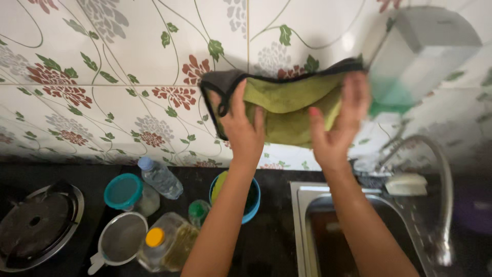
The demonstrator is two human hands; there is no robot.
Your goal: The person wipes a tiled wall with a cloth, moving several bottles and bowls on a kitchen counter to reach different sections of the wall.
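A green cloth (287, 95) with a dark grey edge is spread against the flowered wall tiles, above the counter. My left hand (242, 128) presses on its left part, fingers spread over the fabric. My right hand (338, 123) presses flat on its right part, blurred by motion. Both arms reach up from the bottom of the view. A wall-mounted soap dispenser (415, 51) with green liquid hangs just right of the cloth.
Below on the dark counter stand a blue bowl (252, 202), a clear water bottle (160, 177), a teal-lidded jar (125, 192), an oil bottle with a yellow cap (164, 241) and a strainer (120, 238). A stove burner (36, 225) is at left. A steel sink (307, 225) with a curved tap (435, 169) is at right.
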